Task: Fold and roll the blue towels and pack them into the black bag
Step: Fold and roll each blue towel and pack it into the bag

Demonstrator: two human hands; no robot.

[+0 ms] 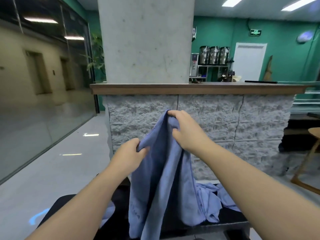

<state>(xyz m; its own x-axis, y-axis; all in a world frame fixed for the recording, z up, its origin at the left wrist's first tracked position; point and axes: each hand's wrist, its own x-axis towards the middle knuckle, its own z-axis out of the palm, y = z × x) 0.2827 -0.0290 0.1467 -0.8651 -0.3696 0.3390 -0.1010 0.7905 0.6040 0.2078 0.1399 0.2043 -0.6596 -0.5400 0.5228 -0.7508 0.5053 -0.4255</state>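
A blue towel (162, 179) hangs in the air in front of me, held up by both hands. My right hand (187, 130) pinches its top corner, the highest point of the cloth. Lower and to the left, my left hand (131, 153) grips the towel's left edge. The cloth drapes down in long folds to the bottom of the view. More crumpled blue towels (223, 196) lie behind it on a black surface (230, 217). A dark shape (52, 210) at lower left may be the black bag, but my left arm covers most of it.
A stone-faced counter (225, 122) with a wooden top stands right behind the towels, with a concrete pillar (145, 40) above it. A wooden chair (310, 161) is at the right edge. Glossy floor (57, 161) and a glass wall lie to the left.
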